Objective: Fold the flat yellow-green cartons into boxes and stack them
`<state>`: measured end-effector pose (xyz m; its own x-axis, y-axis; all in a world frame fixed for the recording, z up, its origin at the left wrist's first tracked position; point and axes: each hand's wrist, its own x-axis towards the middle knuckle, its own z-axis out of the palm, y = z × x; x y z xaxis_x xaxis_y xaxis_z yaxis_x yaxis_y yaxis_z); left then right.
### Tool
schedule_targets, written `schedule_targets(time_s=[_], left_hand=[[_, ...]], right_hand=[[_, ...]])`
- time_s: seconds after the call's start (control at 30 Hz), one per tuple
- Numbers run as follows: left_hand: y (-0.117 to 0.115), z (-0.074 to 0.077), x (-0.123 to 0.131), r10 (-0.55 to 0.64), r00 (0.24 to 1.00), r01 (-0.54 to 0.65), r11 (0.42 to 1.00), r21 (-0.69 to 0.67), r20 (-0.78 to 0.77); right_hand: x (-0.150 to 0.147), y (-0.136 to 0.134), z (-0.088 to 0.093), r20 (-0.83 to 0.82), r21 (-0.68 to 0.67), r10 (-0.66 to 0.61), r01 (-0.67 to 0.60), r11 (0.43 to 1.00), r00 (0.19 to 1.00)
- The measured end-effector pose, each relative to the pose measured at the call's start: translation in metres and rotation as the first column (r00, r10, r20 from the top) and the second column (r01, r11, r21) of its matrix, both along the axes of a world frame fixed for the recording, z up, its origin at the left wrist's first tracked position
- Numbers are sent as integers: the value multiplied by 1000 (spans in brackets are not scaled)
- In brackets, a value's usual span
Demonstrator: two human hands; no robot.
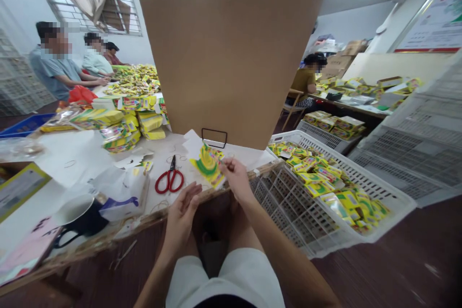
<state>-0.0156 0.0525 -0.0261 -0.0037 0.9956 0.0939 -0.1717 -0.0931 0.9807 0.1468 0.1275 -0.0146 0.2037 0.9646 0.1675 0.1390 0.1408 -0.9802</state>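
Observation:
My right hand pinches the edge of a bundle of yellow-green packets that rests on the table near its front edge. My left hand hovers just below the table edge with fingers loosely apart and nothing in it. Red-handled scissors lie on the table to the left of the bundle, close to my left hand.
A tall cardboard sheet stands behind the bundle. A white plastic crate with several yellow packets sits to my right. A black mug, a plastic bag and stacked packets lie left. Other people sit at far tables.

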Motion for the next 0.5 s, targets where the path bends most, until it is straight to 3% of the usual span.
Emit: schedule_targets(time_s=[0.1,0.17,0.23,0.37,0.5], left_hand=[[-2,-5,0,-53,981,53,999,6,187],[-6,-9,2,-117,958,122,992,-5,262],[-13,-11,4,-209,927,219,976,4,313],[-23,-5,8,-288,883,309,951,3,370],[-27,2,12,-279,865,324,945,-39,417]], right_hand=[[-14,-59,-16,-192,-34,136,-145,989,972],[-20,-89,-23,-495,-80,203,-277,958,845],[-20,-107,-25,-679,-98,196,-352,931,708],[-14,-117,-20,-738,-100,174,-360,928,652],[-14,-117,-21,-641,-61,232,-350,935,732]])
